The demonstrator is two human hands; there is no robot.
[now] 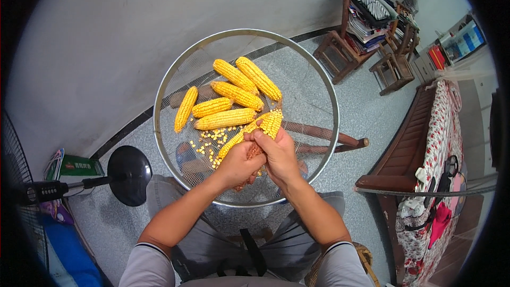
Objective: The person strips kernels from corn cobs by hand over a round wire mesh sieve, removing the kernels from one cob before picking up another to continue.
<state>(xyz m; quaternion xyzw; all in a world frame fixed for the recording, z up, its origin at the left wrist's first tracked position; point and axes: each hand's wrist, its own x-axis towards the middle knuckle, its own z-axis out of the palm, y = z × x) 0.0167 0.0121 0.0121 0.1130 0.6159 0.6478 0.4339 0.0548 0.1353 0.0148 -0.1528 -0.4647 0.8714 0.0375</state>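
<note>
A round wire-mesh sieve with a metal rim [158,139] stands in front of me. My left hand [241,164] and my right hand [281,153] are closed together around a partly shelled corn cob [272,122]; its upper end bears yellow kernels, and bare reddish core shows between my hands. Another yellow ear [233,143] lies just behind my left hand. Several whole ears of corn [225,118] rest on the mesh to the left and beyond. Loose kernels [211,139] are scattered left of my hands. My fingertips are partly hidden.
A black fan base [129,176] and a green box [77,166] are at the left. Wooden legs [318,133] show through and beyond the sieve. Wooden chairs [346,54] piled with cloth and papers stand at the upper right. A wooden bed [392,147] with floral bedding runs along the right.
</note>
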